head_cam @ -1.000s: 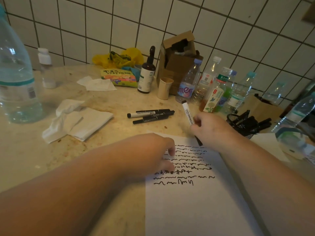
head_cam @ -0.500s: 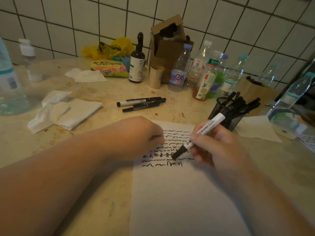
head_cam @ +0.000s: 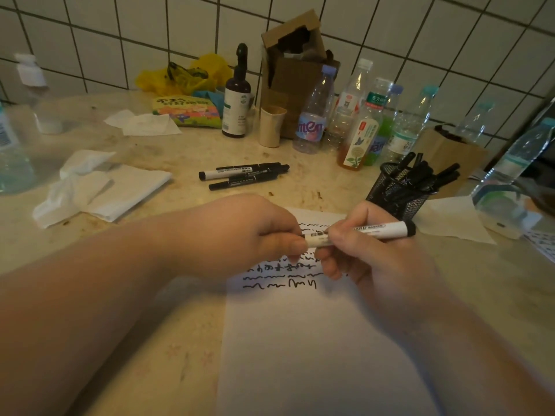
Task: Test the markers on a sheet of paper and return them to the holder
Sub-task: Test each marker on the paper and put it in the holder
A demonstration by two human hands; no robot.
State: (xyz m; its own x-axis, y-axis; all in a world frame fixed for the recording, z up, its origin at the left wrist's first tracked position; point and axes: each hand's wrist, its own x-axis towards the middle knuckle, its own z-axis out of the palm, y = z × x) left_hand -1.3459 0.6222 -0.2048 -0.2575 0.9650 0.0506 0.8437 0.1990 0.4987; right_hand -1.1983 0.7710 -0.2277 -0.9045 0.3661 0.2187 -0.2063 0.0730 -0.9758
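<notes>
A white whiteboard marker [head_cam: 379,230] lies level between both hands, just above the sheet of paper [head_cam: 306,349]. My right hand [head_cam: 378,253] grips its barrel, black end pointing right. My left hand [head_cam: 240,235] pinches the marker's left end, which is hidden in its fingers, so the cap cannot be made out. Rows of black squiggles [head_cam: 279,276] cover the sheet's top part. The black mesh holder [head_cam: 390,196] stands right of the sheet with several black markers inside. Three markers [head_cam: 244,175] lie on the counter behind my left hand.
Crumpled tissues [head_cam: 96,187] lie to the left. Plastic bottles [head_cam: 357,121], a paper cup [head_cam: 271,127], a dark dropper bottle [head_cam: 236,100] and a cardboard box [head_cam: 295,73] stand along the tiled wall. A large water bottle [head_cam: 510,163] is at the right.
The marker's tip has come up off the paper and the marker has turned level. My left hand has left the sheet and closed on the marker's left end.
</notes>
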